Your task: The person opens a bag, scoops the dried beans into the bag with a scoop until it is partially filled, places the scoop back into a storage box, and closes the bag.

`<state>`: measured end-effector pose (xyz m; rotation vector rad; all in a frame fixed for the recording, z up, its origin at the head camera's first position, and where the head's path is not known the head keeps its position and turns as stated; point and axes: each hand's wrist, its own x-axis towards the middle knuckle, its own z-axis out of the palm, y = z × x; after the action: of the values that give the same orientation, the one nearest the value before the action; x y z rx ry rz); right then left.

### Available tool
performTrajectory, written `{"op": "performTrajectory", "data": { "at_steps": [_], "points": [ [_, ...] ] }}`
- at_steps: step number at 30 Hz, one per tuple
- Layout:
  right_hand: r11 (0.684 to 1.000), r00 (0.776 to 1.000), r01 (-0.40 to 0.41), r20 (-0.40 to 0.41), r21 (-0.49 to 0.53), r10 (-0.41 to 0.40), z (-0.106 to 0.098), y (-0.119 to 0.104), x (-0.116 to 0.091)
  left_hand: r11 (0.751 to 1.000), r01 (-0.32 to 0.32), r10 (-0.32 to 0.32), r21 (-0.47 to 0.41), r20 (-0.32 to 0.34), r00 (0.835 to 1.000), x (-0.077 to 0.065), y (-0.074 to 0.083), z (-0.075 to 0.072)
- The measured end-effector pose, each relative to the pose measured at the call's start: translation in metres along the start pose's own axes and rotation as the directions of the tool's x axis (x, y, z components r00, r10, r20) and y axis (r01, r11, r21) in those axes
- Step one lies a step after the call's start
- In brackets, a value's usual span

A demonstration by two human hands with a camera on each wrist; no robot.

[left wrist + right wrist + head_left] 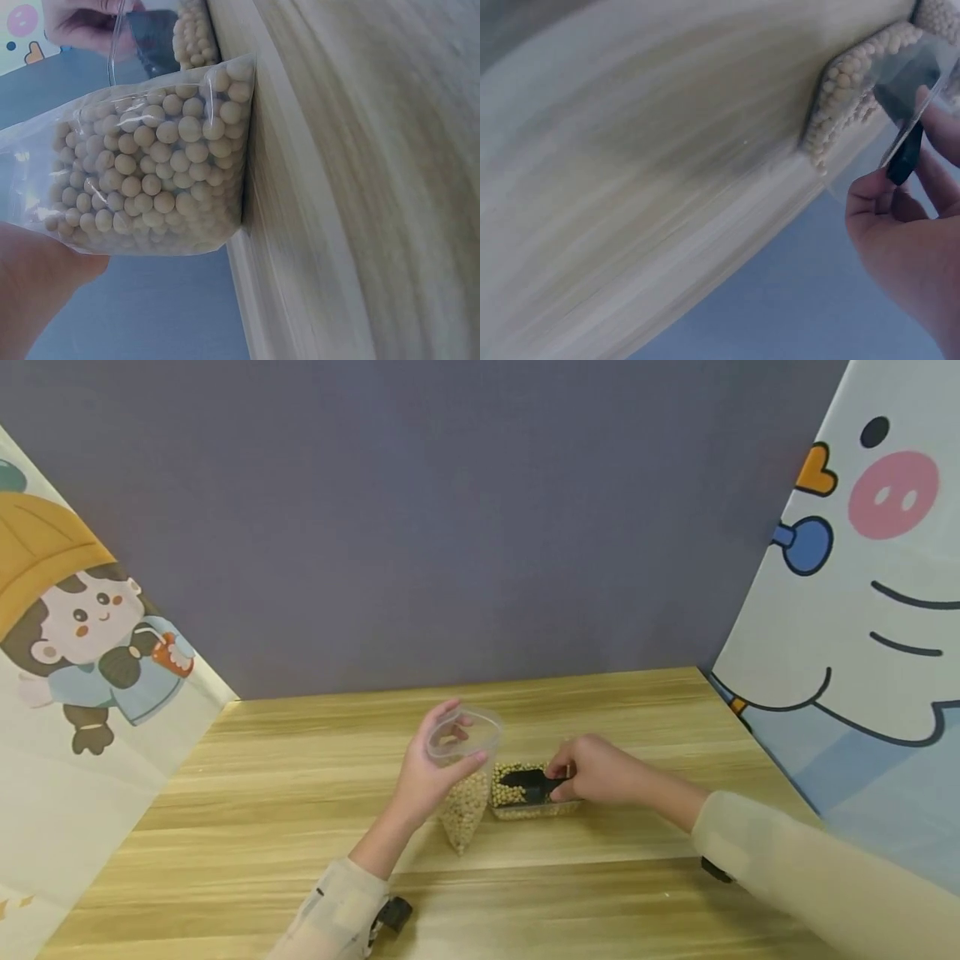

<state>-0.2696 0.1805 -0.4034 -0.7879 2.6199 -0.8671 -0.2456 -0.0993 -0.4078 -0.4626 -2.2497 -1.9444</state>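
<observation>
My left hand [422,777] grips a clear plastic bag [465,806] near its top, with thumb and fingers curled round the open mouth. Round pale-yellow beans [165,157] fill its lower part, and its bottom appears to touch the table in the left wrist view. Just right of the bag sits a clear rectangular box [536,812] of the same beans. My right hand [600,772] pinches the handle of a black scoop [534,785], whose blade lies among the beans in the box. In the right wrist view the scoop [911,94] shows partly through the clear box wall.
The wood-grain table [300,793] extends around both containers. A grey panel [465,527] rises behind it. Printed cartoon panels stand at the left [90,635] and right [862,635]. Small dark devices are worn at both wrists.
</observation>
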Motion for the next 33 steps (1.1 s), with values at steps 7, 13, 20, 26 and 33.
{"op": "performTrajectory", "data": {
  "at_steps": [7, 13, 20, 26, 33],
  "points": [
    [0.999, 0.999, -0.047, -0.009, 0.015, 0.047, 0.007, -0.011, -0.016, 0.999, 0.005, -0.006, -0.044, -0.015, 1.0, -0.002, 0.001, -0.004],
    [0.998, 0.998, 0.003, -0.07, -0.056, -0.007, 0.011, -0.008, -0.012, 0.998, 0.031, -0.032, -0.05, -0.023, 0.999, -0.004, -0.002, -0.005],
    [0.999, 0.997, 0.053, -0.058, 0.003, -0.052, 0.008, 0.004, -0.011, 0.998, 0.017, -0.02, -0.057, -0.045, 0.999, -0.006, -0.002, -0.004],
    [0.997, 0.998, 0.041, -0.058, 0.069, -0.037, 0.003, 0.007, -0.016, 0.998, 0.011, -0.013, -0.058, -0.036, 0.999, -0.005, 0.001, -0.005],
    [0.996, 0.997, 0.038, -0.077, 0.084, -0.031, 0.006, 0.004, -0.014, 0.999, 0.017, -0.019, -0.045, -0.032, 0.999, -0.004, 0.0, -0.005]
  ]
}}
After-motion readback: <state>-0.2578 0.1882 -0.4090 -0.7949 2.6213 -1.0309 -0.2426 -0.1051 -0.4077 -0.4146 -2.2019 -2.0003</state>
